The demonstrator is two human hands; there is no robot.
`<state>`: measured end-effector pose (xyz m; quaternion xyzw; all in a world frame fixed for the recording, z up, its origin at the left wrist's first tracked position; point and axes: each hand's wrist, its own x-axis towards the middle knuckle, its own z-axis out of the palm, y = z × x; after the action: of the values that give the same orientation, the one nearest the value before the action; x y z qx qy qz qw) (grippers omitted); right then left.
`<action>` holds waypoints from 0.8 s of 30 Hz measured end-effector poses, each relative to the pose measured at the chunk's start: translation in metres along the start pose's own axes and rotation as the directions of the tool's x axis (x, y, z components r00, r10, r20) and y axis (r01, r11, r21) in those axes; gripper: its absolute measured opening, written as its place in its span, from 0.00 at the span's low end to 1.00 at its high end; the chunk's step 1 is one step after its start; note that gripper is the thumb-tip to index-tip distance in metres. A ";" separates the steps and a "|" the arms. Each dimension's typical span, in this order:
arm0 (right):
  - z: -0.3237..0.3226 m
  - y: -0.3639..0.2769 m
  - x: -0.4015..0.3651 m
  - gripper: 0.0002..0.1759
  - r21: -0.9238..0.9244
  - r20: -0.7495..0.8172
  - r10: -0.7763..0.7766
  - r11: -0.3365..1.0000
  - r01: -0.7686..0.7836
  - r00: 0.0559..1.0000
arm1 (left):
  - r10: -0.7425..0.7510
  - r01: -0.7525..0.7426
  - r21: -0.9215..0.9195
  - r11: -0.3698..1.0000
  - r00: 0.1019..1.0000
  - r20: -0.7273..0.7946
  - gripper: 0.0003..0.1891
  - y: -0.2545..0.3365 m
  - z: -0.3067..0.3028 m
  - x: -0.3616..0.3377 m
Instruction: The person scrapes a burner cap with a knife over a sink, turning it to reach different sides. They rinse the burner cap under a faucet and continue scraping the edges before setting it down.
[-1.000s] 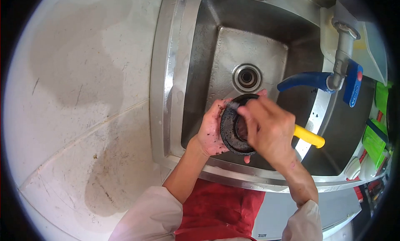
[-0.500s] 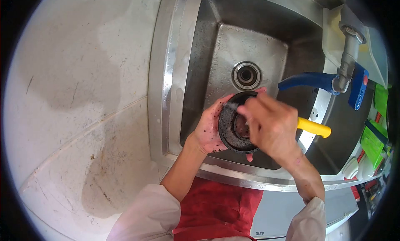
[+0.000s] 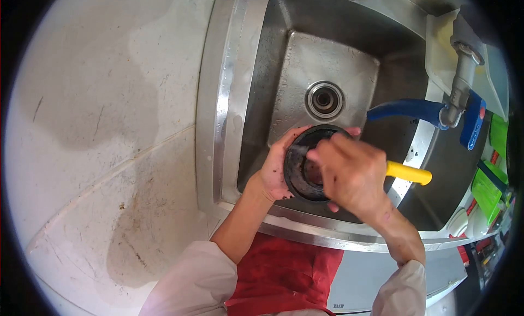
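Note:
Over the near part of the steel sink, my left hand [image 3: 277,173] is wrapped round the outer side of a round black ring-shaped part [image 3: 295,177], with dark specks on the skin. Fingertips show at the part's far right and lower edges. My right hand [image 3: 352,177] is closed round a tool with a yellow handle [image 3: 409,173], which sticks out to the right. The working end of the tool lies over the ring and is blurred, partly hidden by my fingers.
The sink basin [image 3: 327,59] has a drain [image 3: 325,99] beyond the part. A tap with a blue spout [image 3: 406,107] reaches in from the right. A translucent container [image 3: 441,54], green items [image 3: 487,193] and a second basin [image 3: 436,198] are on the right.
The black part's surface shows fewer dark crumbs, and fewer lie on my left hand. My right hand has shifted slightly to the left with the yellow handle; the view has moved a little.

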<state>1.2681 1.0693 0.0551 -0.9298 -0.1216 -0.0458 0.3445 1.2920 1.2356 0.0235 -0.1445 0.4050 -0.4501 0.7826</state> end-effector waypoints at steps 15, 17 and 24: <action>0.000 0.004 0.003 0.07 -0.054 -0.017 0.031 0.998 -0.032 0.999 | 0.003 -0.064 0.431 0.900 0.990 0.141 0.29 0.006 -0.007 0.002; 0.000 0.001 0.003 0.07 -0.046 -0.003 -0.004 0.999 0.004 1.000 | -0.004 -0.044 0.423 0.905 0.994 0.112 0.31 0.008 -0.012 0.001; -0.006 0.000 0.006 0.06 -0.041 0.059 -0.027 0.999 0.029 0.998 | -0.020 -0.018 0.536 0.844 0.998 0.065 0.34 0.014 -0.018 -0.001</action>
<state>1.2737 1.0668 0.0610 -0.9359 -0.1438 -0.0259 0.3205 1.2861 1.2469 0.0038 0.0645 0.2361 -0.5407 0.8048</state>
